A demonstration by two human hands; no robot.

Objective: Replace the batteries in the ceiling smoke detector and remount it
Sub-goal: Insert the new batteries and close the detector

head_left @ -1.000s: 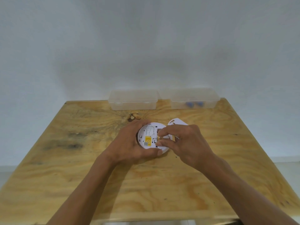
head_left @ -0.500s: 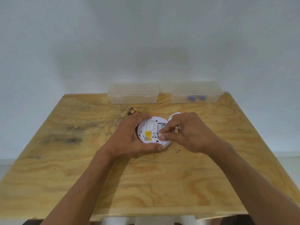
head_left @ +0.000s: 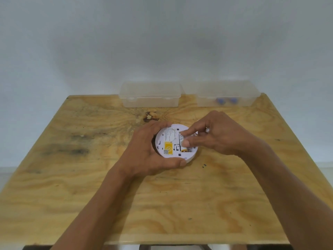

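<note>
- Mid-frame on the wooden surface (head_left: 72, 186), the smoke detector (head_left: 171, 141) lies back-side up.
- Left hand (head_left: 144, 156) grip wraps its rim.
- Right hand (head_left: 219, 136) fingertips (head_left: 186, 143) pinch inside its open compartment; contents hidden.

arms: bare, no sleeves | hands (head_left: 214, 136): bare, no gloves | nails: short

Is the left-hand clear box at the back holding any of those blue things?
No, the left clear box looks empty; the blue items sit in the right clear box.
</note>
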